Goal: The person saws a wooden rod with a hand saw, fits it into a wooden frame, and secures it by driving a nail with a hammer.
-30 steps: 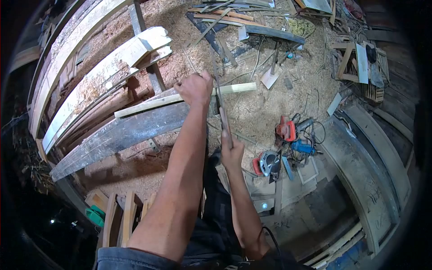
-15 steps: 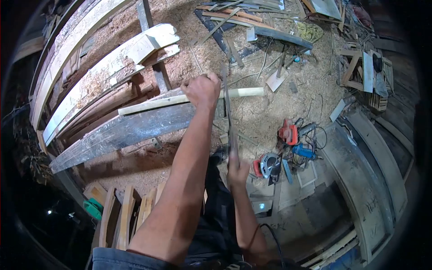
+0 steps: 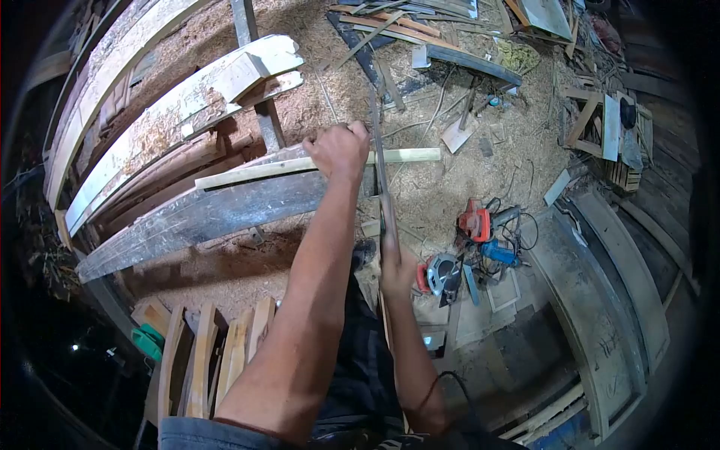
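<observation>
A pale wooden strip lies along the top of a dark, worn beam. My left hand is closed over the strip near the beam's right end and presses it down. Just right of that hand, a long thin saw crosses the strip, its blade pointing away from me. My right hand is wrapped round the saw's handle end, slightly blurred. The strip's right end sticks out past the blade.
Red and blue power tools and a circular saw lie on the sawdust-covered floor at right. Long boards rest at upper left. Upright wood pieces and a green tool are at lower left.
My right hand has moved slightly up and away from me along with the saw. My left hand stays on the strip. The view has shifted a little.
</observation>
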Action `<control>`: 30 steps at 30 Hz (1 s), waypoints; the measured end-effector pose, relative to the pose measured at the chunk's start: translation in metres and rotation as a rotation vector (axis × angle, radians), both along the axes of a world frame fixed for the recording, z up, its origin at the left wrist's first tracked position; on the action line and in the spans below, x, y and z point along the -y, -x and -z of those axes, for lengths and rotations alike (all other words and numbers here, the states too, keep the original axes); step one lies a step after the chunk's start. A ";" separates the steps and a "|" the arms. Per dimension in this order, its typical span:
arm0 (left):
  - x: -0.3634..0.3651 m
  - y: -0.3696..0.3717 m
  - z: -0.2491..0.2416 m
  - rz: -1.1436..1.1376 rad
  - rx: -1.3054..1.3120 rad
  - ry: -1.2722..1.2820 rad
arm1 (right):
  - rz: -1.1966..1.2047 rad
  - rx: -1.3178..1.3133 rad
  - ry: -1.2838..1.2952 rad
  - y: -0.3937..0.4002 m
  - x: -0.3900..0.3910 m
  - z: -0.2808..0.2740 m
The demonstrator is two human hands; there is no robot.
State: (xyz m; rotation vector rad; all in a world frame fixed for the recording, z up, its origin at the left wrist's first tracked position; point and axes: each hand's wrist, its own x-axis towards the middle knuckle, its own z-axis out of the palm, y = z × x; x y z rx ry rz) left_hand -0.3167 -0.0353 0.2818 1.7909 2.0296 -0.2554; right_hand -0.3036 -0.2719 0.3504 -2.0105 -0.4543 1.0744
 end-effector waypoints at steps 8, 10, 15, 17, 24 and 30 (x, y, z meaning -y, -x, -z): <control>0.003 -0.002 0.003 0.009 -0.020 -0.034 | -0.022 -0.030 0.017 -0.008 -0.026 0.022; 0.005 0.001 0.006 0.018 -0.022 -0.058 | -0.009 0.093 -0.093 0.008 0.011 0.015; 0.004 -0.001 0.000 0.011 -0.019 -0.053 | 0.023 -0.063 0.041 0.005 0.004 -0.006; 0.001 -0.003 -0.010 0.011 -0.047 0.027 | -0.052 -0.019 0.098 -0.014 -0.044 0.028; 0.003 0.004 0.012 0.100 0.048 -0.152 | 0.166 -0.156 0.029 0.011 -0.044 0.012; 0.003 0.004 0.008 0.097 0.029 -0.095 | 0.111 -0.099 0.041 -0.013 -0.049 0.006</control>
